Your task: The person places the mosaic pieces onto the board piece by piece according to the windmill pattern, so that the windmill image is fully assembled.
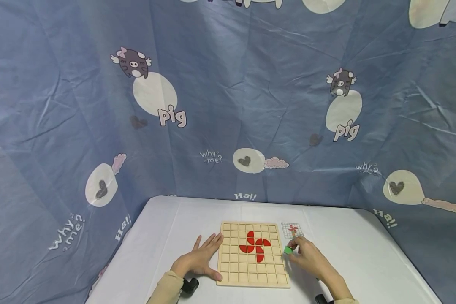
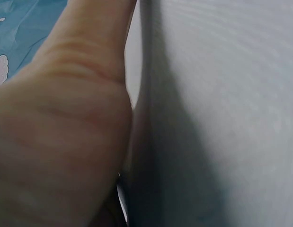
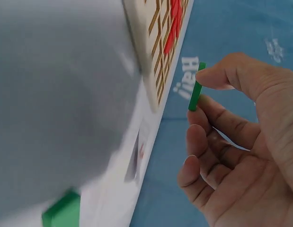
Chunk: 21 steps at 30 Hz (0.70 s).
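A wooden grid board (image 1: 232, 268) lies on the table with several red quarter-round pieces (image 1: 260, 250) set in a pinwheel near its middle. Along the board's left edge rests my left hand (image 1: 203, 258), fingers spread and thumb tip at the lower left corner. Its wrist view shows mostly the heel of the hand and white cloth. Just off the right edge, my right hand (image 1: 307, 256) pinches a flat green tile (image 3: 197, 90) between thumb and forefinger, the other fingers loosely bent. The tile is above the table in the right wrist view.
A small printed card (image 1: 286, 231) with a red pinwheel on a grid lies beyond the right hand, partly covered by it. Another green piece (image 3: 63, 212) lies on the white tablecloth (image 1: 365, 253). A blue patterned curtain (image 1: 251, 105) hangs behind the table.
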Each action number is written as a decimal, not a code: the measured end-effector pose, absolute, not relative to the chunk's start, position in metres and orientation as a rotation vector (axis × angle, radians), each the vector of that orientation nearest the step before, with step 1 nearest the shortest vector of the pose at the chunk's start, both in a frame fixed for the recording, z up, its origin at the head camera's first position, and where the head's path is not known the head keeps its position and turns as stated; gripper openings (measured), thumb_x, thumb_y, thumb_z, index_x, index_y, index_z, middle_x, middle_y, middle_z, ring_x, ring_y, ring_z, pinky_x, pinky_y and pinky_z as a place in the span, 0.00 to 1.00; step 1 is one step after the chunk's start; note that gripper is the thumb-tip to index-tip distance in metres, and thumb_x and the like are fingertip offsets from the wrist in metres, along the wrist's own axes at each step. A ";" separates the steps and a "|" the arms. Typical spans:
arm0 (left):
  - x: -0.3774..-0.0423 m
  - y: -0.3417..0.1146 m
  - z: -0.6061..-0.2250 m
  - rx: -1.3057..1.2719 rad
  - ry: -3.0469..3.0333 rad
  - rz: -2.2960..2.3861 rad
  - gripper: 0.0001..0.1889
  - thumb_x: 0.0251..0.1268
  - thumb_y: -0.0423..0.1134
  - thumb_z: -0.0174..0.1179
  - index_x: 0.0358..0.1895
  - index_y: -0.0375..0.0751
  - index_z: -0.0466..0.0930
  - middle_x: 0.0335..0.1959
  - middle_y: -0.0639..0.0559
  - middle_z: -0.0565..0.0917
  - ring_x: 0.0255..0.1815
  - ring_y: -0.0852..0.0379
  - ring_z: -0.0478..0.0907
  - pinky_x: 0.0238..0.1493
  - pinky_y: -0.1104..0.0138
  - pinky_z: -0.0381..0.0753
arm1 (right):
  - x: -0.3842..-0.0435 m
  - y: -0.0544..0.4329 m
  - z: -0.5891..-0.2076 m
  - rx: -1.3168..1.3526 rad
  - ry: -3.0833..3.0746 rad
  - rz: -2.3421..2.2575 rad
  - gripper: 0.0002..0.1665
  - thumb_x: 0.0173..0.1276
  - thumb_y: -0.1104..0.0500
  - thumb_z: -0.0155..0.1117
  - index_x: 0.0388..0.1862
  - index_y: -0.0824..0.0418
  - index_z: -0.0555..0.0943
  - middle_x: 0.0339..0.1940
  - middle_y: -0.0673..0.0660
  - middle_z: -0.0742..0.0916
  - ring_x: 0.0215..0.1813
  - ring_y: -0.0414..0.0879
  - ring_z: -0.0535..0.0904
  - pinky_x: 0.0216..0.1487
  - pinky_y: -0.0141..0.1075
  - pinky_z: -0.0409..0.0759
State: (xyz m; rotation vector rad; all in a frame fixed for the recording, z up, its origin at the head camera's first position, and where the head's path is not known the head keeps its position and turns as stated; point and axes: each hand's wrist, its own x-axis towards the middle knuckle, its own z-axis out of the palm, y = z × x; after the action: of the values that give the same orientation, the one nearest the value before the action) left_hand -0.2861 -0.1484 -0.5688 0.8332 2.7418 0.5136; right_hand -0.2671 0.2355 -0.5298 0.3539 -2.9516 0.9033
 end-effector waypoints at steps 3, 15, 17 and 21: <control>-0.286 -0.148 -0.569 0.827 2.743 0.515 0.68 0.38 0.71 0.68 0.78 0.40 0.40 0.80 0.46 0.42 0.80 0.44 0.39 0.74 0.36 0.29 | -0.267 0.224 -0.530 0.430 -2.943 0.885 0.13 0.55 0.60 0.70 0.40 0.55 0.80 0.38 0.47 0.81 0.36 0.40 0.71 0.32 0.28 0.73; -0.285 -0.149 -0.569 0.844 2.735 0.520 0.68 0.39 0.71 0.67 0.78 0.39 0.39 0.80 0.45 0.41 0.80 0.43 0.39 0.73 0.36 0.29 | -0.268 0.183 -0.535 0.725 -2.928 0.812 0.13 0.58 0.58 0.70 0.42 0.57 0.81 0.39 0.46 0.81 0.34 0.36 0.73 0.32 0.28 0.75; -0.285 -0.149 -0.569 0.851 2.735 0.522 0.68 0.39 0.70 0.68 0.78 0.39 0.39 0.80 0.45 0.41 0.80 0.43 0.39 0.73 0.36 0.28 | -0.268 0.176 -0.536 0.751 -2.930 0.802 0.13 0.58 0.58 0.70 0.42 0.56 0.81 0.39 0.45 0.81 0.34 0.35 0.72 0.32 0.29 0.75; -0.284 -0.149 -0.567 0.862 2.734 0.526 0.67 0.40 0.69 0.69 0.78 0.39 0.39 0.80 0.44 0.42 0.80 0.42 0.39 0.73 0.35 0.28 | -0.269 0.165 -0.538 0.800 -2.914 0.794 0.13 0.57 0.57 0.71 0.41 0.55 0.81 0.39 0.45 0.81 0.36 0.35 0.74 0.34 0.29 0.77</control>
State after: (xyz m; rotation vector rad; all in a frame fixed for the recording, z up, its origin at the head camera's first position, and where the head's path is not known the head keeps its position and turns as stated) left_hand -0.2845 -0.1492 -0.5673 0.8619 2.7340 0.5261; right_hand -0.2689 0.1652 -0.5380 0.7999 -2.9140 0.7937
